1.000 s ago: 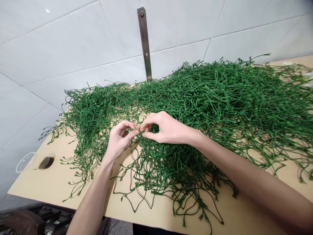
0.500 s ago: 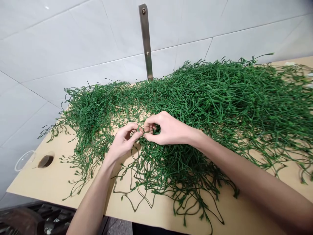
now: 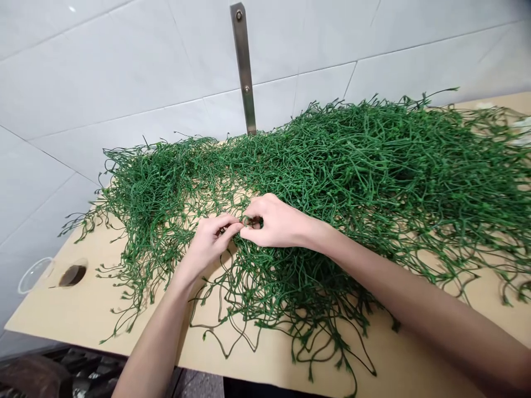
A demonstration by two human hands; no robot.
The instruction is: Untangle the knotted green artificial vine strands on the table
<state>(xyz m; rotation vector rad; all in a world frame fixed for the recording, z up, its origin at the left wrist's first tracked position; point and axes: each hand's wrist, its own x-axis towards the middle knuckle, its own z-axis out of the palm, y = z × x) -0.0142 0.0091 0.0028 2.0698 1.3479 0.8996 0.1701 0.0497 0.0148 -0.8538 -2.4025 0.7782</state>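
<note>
Both hands sit nearly where they were half a second ago, but the left hand (image 3: 211,237) has drawn its thumb and forefinger closer together, and the gap inside the curled right hand (image 3: 277,224) looks smaller. Their tips meet or nearly meet, just in front of the thinly covered patch of the tabletop (image 3: 45,315). Left thumb and forefinger are pressed together, apparently pinching a thin green stem, though the fingers hide most of it; right thumb and fingers bend into a loop, and whether they are closed on anything I cannot tell. What matters most, I judge, is how small that space between the fingertips is: the stem's hidden length leaves its axis unclear, and neither hand is plainly nearer. Loose green stems (image 3: 265,276) lie in a tangle beneath and in front of the right hand, curling every way, so that hand is the nearer one to them. Behind both hands, the main heap (image 3: 373,155) stretches lengthwise along the tiled wall (image 3: 124,66), deepest toward the right.
</note>
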